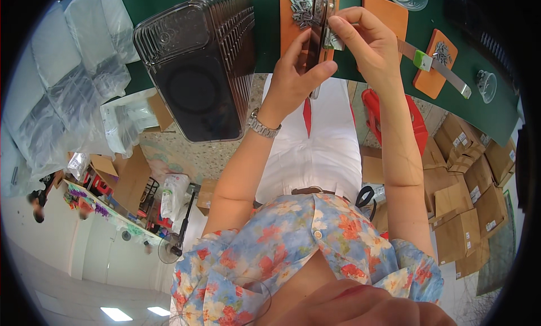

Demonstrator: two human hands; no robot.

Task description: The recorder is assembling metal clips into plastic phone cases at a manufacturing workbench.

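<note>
My left hand [296, 78] grips a dark, see-through phone case [318, 16], held upright and nearly edge-on, with the thumb on its near end. At the case's side, my right hand [372, 47] has its thumb and forefinger closed together. Something small, silvery and greenish shows by those fingertips, too small to name. Behind the case lies an orange board [287, 36] with a heap of small silver metal pieces [302, 9]. On the left stands a long row of matching phone cases [194, 72], packed face to face.
A metal strip tool with a green band [448, 75] lies right of my right hand, across a smaller orange board [428, 86] with more metal pieces. Clear plastic cups [486, 85] stand nearby. Plastic-bagged stacks [56, 61] lie left; cardboard boxes [459, 230] are piled right.
</note>
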